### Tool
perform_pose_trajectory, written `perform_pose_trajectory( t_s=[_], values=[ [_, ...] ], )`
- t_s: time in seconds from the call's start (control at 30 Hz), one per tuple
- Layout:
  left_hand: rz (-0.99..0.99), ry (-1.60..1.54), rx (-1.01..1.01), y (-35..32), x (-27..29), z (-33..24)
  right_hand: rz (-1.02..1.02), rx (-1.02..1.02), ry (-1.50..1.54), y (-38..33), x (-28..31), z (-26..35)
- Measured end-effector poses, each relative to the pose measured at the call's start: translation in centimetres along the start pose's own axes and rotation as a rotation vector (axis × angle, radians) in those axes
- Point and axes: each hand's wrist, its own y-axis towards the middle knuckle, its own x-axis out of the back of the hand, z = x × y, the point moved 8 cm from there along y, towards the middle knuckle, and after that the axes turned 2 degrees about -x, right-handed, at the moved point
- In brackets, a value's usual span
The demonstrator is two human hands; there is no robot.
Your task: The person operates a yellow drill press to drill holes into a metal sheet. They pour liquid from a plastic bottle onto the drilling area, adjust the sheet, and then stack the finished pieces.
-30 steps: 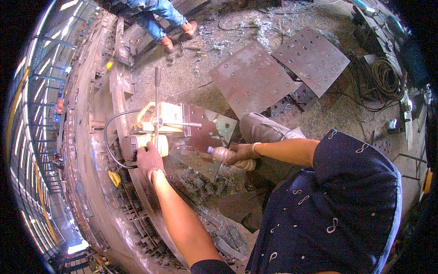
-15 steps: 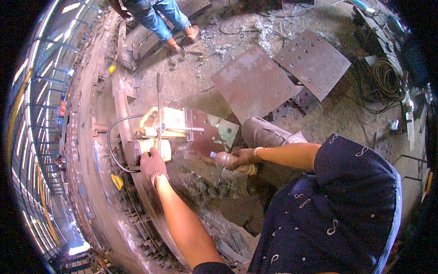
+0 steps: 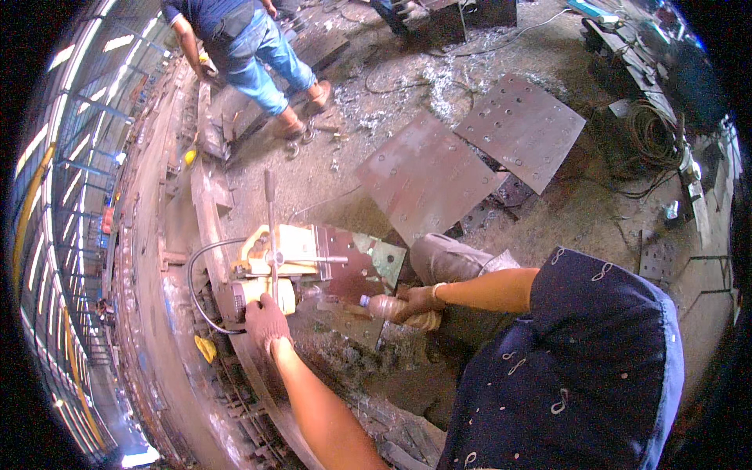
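Note:
A yellow magnetic drill (image 3: 286, 243) with long metal feed handles stands on a drilled steel plate (image 3: 354, 262). My left hand (image 3: 268, 319), in a brownish knit glove, has its fingers curled against the near end of the drill's motor. My right hand (image 3: 415, 302), also gloved, is wrapped around a clear plastic bottle (image 3: 384, 305) with a blue-violet cap. The bottle lies nearly level, its cap end toward the drill's bit area. Whether liquid comes out of it cannot be made out.
Two large steel plates with holes (image 3: 427, 172) lie overlapping on the floor beyond. A long steel beam (image 3: 211, 200) runs along the left, with a yellow cloth-like item (image 3: 205, 348) beside it. A person in jeans (image 3: 258, 66) stands at the far left. Coiled hose (image 3: 654, 133) lies far right.
The view has tilted, so the scene sits lower and more of the person in jeans shows. Both my hands keep their places on the drill and the bottle.

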Motion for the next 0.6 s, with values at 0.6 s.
perform_pose_trajectory(
  t_s=[0.6],
  values=[
    [0.011, -0.02, 0.042, 0.4, -0.1, 0.1, -0.349, 0.079, -0.406, 3.2, 5.8, -0.6]
  ],
)
